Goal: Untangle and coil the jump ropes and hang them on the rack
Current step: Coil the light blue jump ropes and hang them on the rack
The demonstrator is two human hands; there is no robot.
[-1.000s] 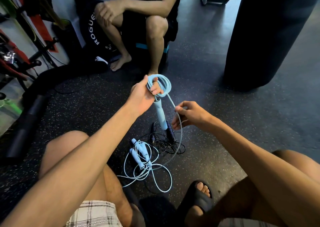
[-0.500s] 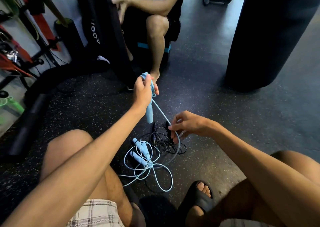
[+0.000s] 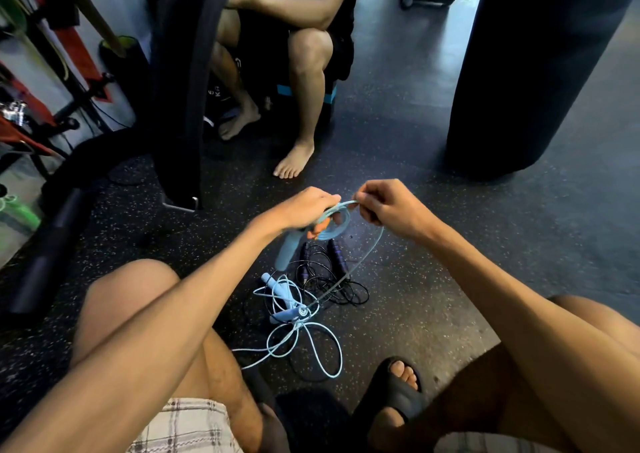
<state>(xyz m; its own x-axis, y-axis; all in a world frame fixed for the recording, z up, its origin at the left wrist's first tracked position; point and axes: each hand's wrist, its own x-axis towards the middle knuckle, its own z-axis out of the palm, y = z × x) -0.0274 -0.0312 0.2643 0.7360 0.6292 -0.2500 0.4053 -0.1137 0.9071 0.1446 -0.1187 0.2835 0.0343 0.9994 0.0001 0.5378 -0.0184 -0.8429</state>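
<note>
A coil of blue rope (image 3: 334,222) is grasped in the left grip (image 3: 304,208), with the fingers curled through its loops. Its handle (image 3: 287,252) hangs blurred beneath the fist. The top of the coil is pinched in the right grip (image 3: 388,207) between thumb and curled fingers, knuckles turned up. The two grips are held level and almost touching, well above the floor (image 3: 450,279). Both forearms are stretched forward over bare knees. A slack strand (image 3: 367,255) is led from the right grip down to the ropes on the floor.

Between the knees, a loose blue rope (image 3: 325,359) is spread in open loops, with pale handles (image 3: 277,288) lying across it. A black rope (image 3: 346,290) with dark purple handles (image 3: 335,250) is tangled just behind it, and the two overlap. A black sandal (image 3: 391,393) is worn on the right foot, just beside the loops.

Opposite, a second person (image 3: 304,54) is seated barefoot, and a wide black strap (image 3: 187,89) is held upright in that person's hand. A black punching bag (image 3: 536,72) stands at the right.

A few white letters (image 3: 216,92) are printed on a dark thing behind the seated person's shin. They are partly hidden and cannot be read.
</note>
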